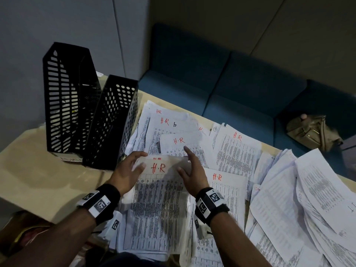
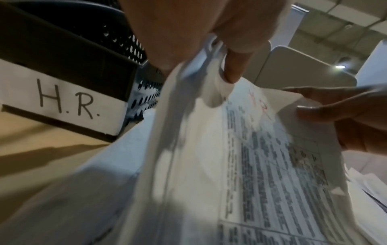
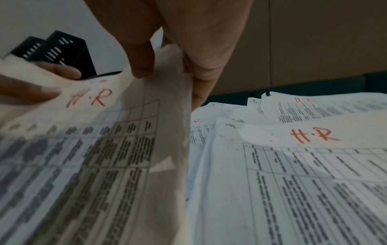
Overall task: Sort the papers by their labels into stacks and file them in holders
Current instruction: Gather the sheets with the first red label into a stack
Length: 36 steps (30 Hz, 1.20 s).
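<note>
Two holders [image 1: 86, 112] stand left of papers [image 1: 240, 157] spread across the table [image 1: 38, 170].

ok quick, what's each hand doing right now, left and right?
Left hand: pinching the left edge of the H.R paper stack.
Right hand: gripping the same stack's right edge.

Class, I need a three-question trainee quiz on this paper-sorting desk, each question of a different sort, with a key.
1. True or false: the left hand and right hand both hold the lifted HR stack.
2. Which label does the nearer holder carry? A) H.R. B) Sales C) none
3. Fill in: the two black holders stand to the person's ____ of the papers.

Key: 1 true; 2 A; 3 left.
</note>
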Each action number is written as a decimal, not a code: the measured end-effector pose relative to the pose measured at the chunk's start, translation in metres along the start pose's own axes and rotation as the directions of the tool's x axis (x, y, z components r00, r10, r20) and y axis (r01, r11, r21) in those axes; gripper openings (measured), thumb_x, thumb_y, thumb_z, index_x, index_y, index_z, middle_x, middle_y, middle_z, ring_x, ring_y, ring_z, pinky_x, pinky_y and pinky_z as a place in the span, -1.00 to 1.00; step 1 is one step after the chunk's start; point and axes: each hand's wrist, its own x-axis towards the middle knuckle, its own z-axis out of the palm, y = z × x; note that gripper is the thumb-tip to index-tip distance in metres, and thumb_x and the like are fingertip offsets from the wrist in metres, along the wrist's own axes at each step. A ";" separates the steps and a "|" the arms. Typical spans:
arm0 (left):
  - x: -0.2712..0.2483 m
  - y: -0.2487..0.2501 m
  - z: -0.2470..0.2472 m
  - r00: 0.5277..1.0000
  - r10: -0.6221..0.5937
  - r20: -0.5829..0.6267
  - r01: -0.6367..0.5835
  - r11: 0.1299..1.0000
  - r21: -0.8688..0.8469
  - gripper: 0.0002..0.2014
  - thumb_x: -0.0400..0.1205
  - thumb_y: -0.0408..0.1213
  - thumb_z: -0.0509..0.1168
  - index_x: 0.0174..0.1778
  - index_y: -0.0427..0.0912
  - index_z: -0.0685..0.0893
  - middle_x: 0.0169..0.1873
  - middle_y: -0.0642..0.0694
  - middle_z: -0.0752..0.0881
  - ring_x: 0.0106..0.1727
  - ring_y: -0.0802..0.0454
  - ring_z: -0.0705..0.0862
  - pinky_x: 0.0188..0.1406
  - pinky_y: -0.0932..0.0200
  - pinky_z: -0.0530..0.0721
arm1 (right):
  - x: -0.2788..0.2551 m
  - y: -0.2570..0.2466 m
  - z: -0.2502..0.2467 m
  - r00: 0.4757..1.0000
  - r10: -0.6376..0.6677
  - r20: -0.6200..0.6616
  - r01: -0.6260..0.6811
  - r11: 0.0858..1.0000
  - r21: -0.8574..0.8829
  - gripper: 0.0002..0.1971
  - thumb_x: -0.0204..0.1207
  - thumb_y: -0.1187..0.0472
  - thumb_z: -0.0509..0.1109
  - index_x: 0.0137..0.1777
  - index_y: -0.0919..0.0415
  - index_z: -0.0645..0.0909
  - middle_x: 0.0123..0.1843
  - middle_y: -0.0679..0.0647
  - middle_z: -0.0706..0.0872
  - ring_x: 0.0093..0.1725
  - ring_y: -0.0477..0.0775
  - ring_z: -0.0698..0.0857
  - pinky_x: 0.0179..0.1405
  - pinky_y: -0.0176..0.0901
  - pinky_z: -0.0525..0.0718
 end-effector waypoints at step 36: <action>-0.004 0.016 0.003 0.983 0.069 0.173 -0.064 0.997 -0.036 -0.16 0.60 -0.56 0.30 0.35 0.60 0.20 0.27 0.42 0.47 0.18 0.58 0.56 0.18 0.34 0.61 | -0.026 0.003 -0.019 0.966 0.216 -0.140 -0.150 0.913 0.378 -0.14 0.50 0.02 0.44 0.58 -0.28 -0.11 0.46 0.13 0.42 0.34 0.19 0.56 0.27 0.26 0.63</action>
